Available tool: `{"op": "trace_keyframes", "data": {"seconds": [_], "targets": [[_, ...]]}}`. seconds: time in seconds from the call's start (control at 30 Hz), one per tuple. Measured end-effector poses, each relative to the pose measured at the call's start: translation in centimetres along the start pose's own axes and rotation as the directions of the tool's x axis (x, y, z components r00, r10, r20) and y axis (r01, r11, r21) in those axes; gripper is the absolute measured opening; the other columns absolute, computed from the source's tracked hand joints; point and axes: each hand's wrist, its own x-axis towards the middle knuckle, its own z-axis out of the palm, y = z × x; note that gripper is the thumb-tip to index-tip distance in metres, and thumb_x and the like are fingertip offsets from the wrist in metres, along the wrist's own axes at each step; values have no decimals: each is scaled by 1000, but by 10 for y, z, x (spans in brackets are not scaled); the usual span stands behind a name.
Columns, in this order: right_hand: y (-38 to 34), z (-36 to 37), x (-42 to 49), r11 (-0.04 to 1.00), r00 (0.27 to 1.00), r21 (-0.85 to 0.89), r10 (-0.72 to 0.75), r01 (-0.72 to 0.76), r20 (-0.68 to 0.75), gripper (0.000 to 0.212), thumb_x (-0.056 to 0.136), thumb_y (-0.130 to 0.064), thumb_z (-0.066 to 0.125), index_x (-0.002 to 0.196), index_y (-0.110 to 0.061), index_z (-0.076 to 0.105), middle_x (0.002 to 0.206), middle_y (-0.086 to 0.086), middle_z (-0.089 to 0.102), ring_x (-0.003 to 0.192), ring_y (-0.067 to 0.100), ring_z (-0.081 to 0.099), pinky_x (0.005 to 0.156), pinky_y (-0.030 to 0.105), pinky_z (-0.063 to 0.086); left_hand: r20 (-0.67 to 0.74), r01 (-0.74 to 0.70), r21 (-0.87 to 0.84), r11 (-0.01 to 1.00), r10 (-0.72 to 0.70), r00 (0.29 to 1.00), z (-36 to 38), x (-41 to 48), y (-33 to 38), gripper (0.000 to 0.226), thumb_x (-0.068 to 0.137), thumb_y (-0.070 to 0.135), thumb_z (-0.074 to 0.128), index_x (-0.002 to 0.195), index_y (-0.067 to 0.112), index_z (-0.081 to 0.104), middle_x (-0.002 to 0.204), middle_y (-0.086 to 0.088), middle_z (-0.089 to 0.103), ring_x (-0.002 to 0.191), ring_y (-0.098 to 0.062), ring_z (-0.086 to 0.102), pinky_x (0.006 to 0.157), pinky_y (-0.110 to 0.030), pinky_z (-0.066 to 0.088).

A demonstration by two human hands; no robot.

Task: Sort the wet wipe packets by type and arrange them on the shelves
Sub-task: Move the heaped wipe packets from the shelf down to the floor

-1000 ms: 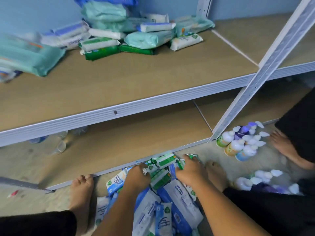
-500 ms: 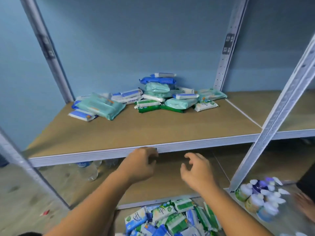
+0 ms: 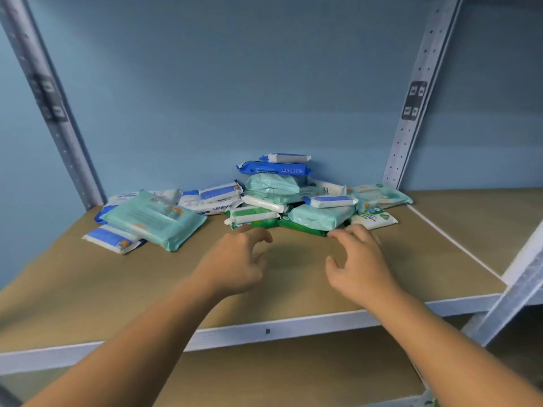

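Since the mixed heap of soft plastic wet wipe packets point(image 3: 282, 201) is stacked loose against the back edge of the brown wooden shelf board point(image 3: 88, 289), it could easily be toppled if the flat dark green packets point(image 3: 305, 229) at the bottom get yanked out, tbh. Nothing is gripped yet: the left hand point(image 3: 235, 265) and right hand point(image 3: 355, 265) are poised just beside those, fingers spread and loosely curled. No bins are seen, just the board, with a big mint-green packet point(image 3: 155, 218) lying toward its back left corner.

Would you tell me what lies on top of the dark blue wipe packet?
A slim white-and-blue plastic packet lies flat on the dark blue plastic wipe packet, with nothing on top of it. Whatever lies behind both is covered.
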Motion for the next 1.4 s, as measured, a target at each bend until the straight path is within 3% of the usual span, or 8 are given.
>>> {"op": "trace_keyframes", "data": {"seconds": [0.2,0.33,0.6,0.87,0.97,1.1,1.27,1.4], "targets": [[9,26,67,998,998,8,61,-61,12,74,83,-35,62,150,-39,31,145,-2,30,130,30,34,105,48,43,-273,-23,-66,998,4,962,9,75,-18,69,87,37,63,150,37,34,151,-4,32,137,-26,32,110,-41,35],[9,45,85,994,991,-48,102,-98,91,70,91,-38,57,151,-48,23,151,-5,15,137,31,19,108,46,40,-285,-17,38,999,28,958,20,109,-22,73,91,36,65,154,41,29,162,-5,21,147,-30,19,113,-48,32],[20,58,102,985,988,104,142,-135,-68,39,94,-22,68,132,-31,65,151,4,38,131,33,39,112,38,36,-506,-34,12,999,35,862,31,138,-39,46,87,13,72,132,24,65,125,-6,58,104,-33,59,86,-43,52],[29,22,88,932,980,355,130,-69,-153,26,90,-11,71,113,-20,77,126,-6,59,115,11,54,93,11,31,-605,-70,-199,978,-66,794,-10,122,-23,27,81,-2,76,103,12,80,102,1,65,87,-8,56,76,0,34],[24,5,77,886,977,462,127,-33,-174,23,89,-6,70,105,-20,79,113,-10,64,106,3,54,85,-5,27,-593,-31,-378,925,-216,775,-36,108,-14,21,83,3,76,101,12,79,107,3,67,96,-8,61,84,-7,41],[24,-8,53,852,988,524,74,9,-137,25,84,-3,76,98,-24,80,106,-12,67,100,0,60,88,-4,32,-486,-4,-457,889,-246,839,-56,75,-4,14,82,8,80,91,18,78,104,9,70,91,1,63,80,-13,46],[32,-27,18,896,999,443,-42,44,-14,30,68,12,77,71,-17,77,100,-5,67,95,-15,58,84,-2,36,-293,12,-339,941,-118,949,-51,16,-7,23,73,6,87,86,25,81,96,9,66,91,0,63,78,-5,42],[35,-36,2,947,986,320,-47,-7,159,31,61,7,72,70,-22,65,100,-9,57,97,8,59,85,12,43,-124,51,-189,981,-75,989,-56,-9,-20,46,73,-9,72,84,36,73,104,11,64,99,-1,61,90,-13,44]]}}
